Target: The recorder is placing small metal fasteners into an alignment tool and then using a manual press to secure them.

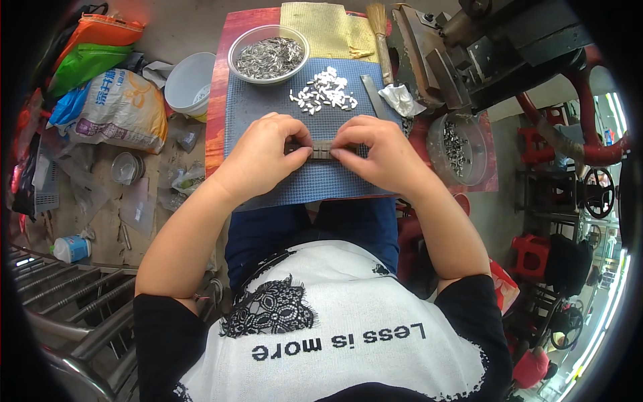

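Metal strip (322, 150), short, grey and ribbed, sat between your two hands over the middle of the blue mat (268, 107), lying crosswise left to right. Your left hand (264, 151) was closed on its left end, thumb and fingertips pinching it; your right hand (375, 151) was closed on its right end the same way, fingers curled over the top. Both hands rested low on the mat, nearly touching each other across the strip.

Farther out on the mat lay a loose scatter of small white pieces (325, 92). Beyond that, at the far left corner of the mat, stood a clear bowl (236, 47) filled with small grey metal parts. A yellow cloth (321, 30) lay at the far edge, with a small brush (382, 40) just to its right. A second clear container (435, 130) holding metal bits stood off the right edge of the mat, near your right hand. A white bucket (187, 80) stood on the floor to the left
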{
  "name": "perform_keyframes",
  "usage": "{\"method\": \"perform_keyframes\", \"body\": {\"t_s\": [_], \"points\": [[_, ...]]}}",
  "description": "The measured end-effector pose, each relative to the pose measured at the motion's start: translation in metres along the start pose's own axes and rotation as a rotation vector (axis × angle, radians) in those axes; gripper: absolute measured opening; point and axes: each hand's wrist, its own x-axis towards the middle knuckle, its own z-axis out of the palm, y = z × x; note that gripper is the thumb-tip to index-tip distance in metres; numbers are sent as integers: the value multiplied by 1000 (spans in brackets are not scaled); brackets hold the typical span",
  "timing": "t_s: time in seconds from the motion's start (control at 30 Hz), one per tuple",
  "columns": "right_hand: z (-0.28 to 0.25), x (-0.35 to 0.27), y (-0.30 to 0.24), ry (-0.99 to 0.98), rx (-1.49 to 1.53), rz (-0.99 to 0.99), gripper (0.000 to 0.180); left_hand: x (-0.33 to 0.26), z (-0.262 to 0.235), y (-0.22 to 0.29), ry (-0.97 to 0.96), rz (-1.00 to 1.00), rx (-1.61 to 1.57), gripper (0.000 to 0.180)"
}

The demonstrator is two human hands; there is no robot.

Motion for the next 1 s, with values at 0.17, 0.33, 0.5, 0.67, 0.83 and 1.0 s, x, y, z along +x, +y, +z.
{"method": "perform_keyframes", "body": {"t_s": [0.17, 0.33, 0.5, 0.67, 0.83, 1.0], "points": [[2, 34, 13, 250, -150, 115, 11, 0, 0, -2, 7, 50, 25, 12], [10, 54, 28, 196, -318, 101, 10, -1, 1, 2, 49, 146, 163, 10], [10, 49, 25, 243, -442, -5, 14, -5, -3, -3, 56, 147, 148, 14], [8, 19, -18, 85, 110, 161, 14, -14, 1, -2, 154, 92, 75, 27], [13, 6, -3, 3, -17, -86, 11, -12, 6, -6, 102, 80, 117, 29], [12, 6, 3, -40, -48, -130, 11, -13, 12, -9, 142, 95, 138, 25]]}}
